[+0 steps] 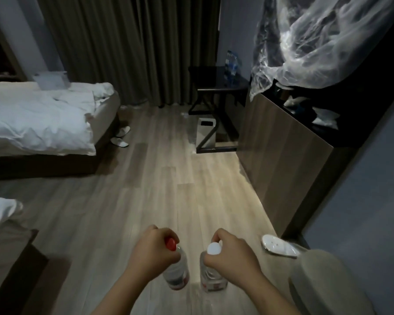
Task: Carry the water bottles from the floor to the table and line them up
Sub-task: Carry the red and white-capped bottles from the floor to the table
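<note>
Left hand (152,248): fingers curled round the neck of a clear water bottle with a red cap (177,275), gripping just under the cap. Right hand (231,254): fingers curled round the neck of a clear water bottle with a white cap (210,280), same grip. Both bottles: side by side at the bottom centre of the view, near each other but apart, bodies hanging below the hands over the wooden floor (146,189), the red-capped one tilted slightly; whether either base touches the floor cannot be told. Dark table (221,87): at the far end of the room, beside the curtain (123,48), well apart from the hands. On the table: blue-labelled water bottles (232,63), standing upright near its right side; their number cannot be made out. Under the table: one white bin (204,133). Right wall: long wooden cabinet (280,155) with a dark top, clear plastic sheeting (316,42) heaped on it. Left side: bed (39,119) with rumpled white linen, a pair of white slippers (121,138) on the floor at its foot. Lower left: corner of a second bed (2,214). Lower right: one white slipper (279,246) on the floor near the cabinet's end.
</note>
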